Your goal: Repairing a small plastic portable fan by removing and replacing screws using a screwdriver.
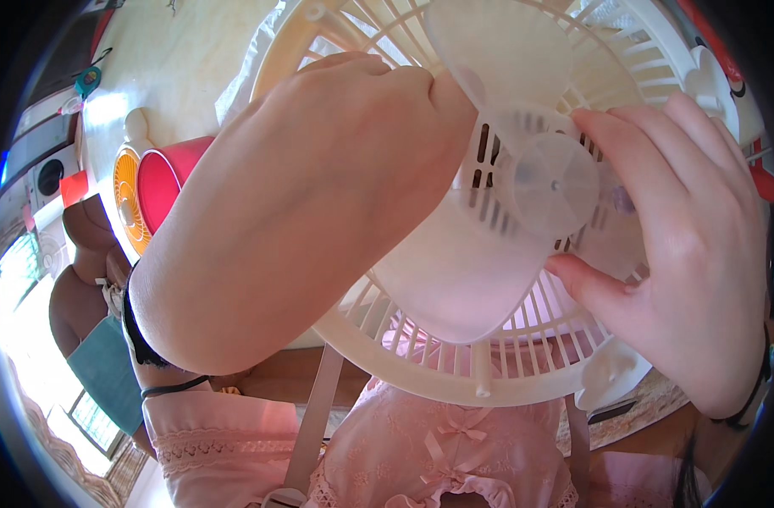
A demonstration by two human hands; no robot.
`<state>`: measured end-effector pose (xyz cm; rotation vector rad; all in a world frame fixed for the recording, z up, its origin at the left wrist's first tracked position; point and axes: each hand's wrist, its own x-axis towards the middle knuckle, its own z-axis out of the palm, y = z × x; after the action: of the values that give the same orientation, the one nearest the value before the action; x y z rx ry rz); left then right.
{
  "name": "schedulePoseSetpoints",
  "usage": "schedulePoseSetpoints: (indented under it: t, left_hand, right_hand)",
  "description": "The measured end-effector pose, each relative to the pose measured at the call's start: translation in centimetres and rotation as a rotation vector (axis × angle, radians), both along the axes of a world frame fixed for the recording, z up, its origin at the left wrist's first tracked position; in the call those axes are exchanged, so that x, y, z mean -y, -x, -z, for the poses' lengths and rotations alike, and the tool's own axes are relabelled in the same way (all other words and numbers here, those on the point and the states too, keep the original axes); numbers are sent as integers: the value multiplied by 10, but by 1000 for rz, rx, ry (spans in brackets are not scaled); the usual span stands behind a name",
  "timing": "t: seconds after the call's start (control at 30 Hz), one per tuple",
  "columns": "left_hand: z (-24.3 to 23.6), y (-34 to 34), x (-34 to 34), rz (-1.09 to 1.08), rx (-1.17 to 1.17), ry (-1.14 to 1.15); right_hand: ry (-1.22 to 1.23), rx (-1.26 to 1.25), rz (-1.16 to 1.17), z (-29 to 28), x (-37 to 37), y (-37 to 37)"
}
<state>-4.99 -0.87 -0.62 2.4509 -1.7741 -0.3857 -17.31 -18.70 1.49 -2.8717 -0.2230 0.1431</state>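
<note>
A translucent white fan blade (463,279) with a round hub (556,186) lies over a white ribbed fan grille (425,385). Curved around the right side of the hub is my right hand (683,203), its thumb below and its fingers above, closed on the fan blade. My left forearm crosses from the lower left. My left hand (387,93) reaches the upper part of the grille, beside the upper blade, and its fingers are hidden. Slots of a pale motor housing (482,152) show behind the hub.
On the pale tabletop (167,59) at the left stand a red cup-shaped container (163,182) and an orange round grille (127,199). A small teal object (87,80) lies farther off. Crinkled clear plastic (239,85) touches the grille's left side. Pink lace clothing (442,449) is below the grille.
</note>
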Motion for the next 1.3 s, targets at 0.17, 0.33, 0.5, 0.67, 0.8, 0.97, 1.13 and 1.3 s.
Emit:
schedulePoseSetpoints:
  t: [0.17,0.33,0.5,0.67,0.8,0.97,1.13,1.3]
  left_hand:
    - [6,1,-4,-56,10,9]
    - [13,2,-11,5,32,121]
    - [1,-2,-4,25,18,23]
    - [7,-4,-8,46,-1,190]
    - [-6,-3,0,46,54,-35]
    - [-4,-6,-2,24,33,-62]
    - [-4,-7,2,26,25,-41]
    - [-10,-7,2,86,70,-41]
  right_hand:
    - [-25,-15,19,1,0,-1]
    - [-25,-38,15,0,-1,-1]
    - [-19,-10,-1,1,-1,-1]
    - [-15,-4,9,1,-2,-2]
    - [16,2,-6,1,-2,-2]
    - [14,-17,5,0,-3,-4]
    - [1,-21,12,-1,-2,-5]
    - [-9,-18,13,-4,-4,-6]
